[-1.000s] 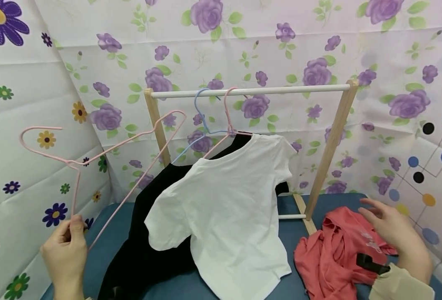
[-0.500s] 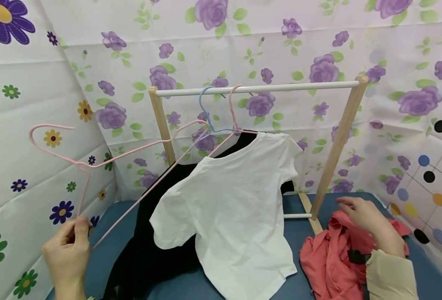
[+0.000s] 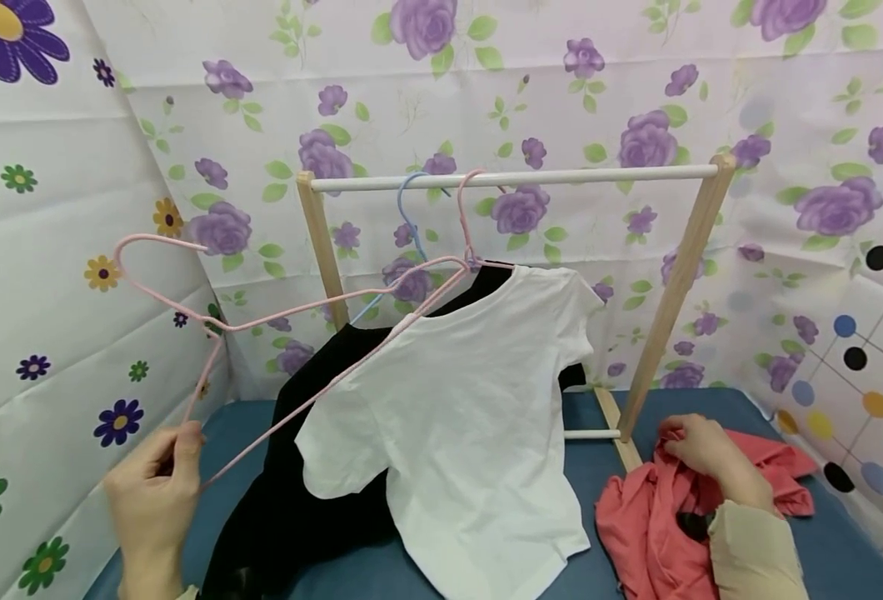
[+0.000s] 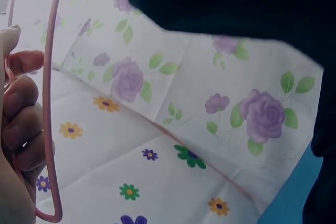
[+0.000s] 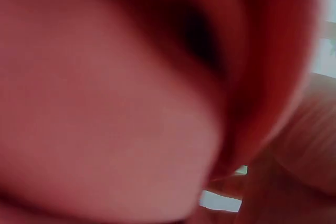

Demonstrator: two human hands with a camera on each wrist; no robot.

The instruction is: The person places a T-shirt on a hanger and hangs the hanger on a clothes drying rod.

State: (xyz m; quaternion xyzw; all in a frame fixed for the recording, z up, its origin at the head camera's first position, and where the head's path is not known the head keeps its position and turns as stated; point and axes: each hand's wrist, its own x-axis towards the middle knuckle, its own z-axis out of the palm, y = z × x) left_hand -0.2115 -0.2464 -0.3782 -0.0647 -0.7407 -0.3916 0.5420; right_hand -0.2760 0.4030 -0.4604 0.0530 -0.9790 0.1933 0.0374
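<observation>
My left hand (image 3: 152, 492) grips a pink wire clothes hanger (image 3: 299, 304) by one end, its hook to the upper left. In the left wrist view, curled fingers (image 4: 23, 108) hold the hanger's wire (image 4: 48, 87). At the right, my right hand (image 3: 704, 454) pinches the top of a crumpled coral-red garment (image 3: 651, 517). Red cloth (image 5: 105, 108) fills most of the right wrist view and largely hides the fingers there. A white T-shirt (image 3: 471, 400) hangs on the rack from another pink hanger (image 3: 466, 212), in front of a black garment (image 3: 299, 508) below a blue hanger (image 3: 410, 218).
The rack has a white top bar (image 3: 584, 175), wooden posts (image 3: 677, 292) and a low white crossbar (image 3: 591, 434). It stands on a blue surface (image 3: 351, 575). Flowered sheets (image 3: 246, 125) enclose the back and left; a dotted sheet (image 3: 861, 350) is at the right.
My right hand has moved left and down onto the red garment, its fingers closing on the cloth. My left hand has carried the pink hanger rightward, across the hanging clothes in view.
</observation>
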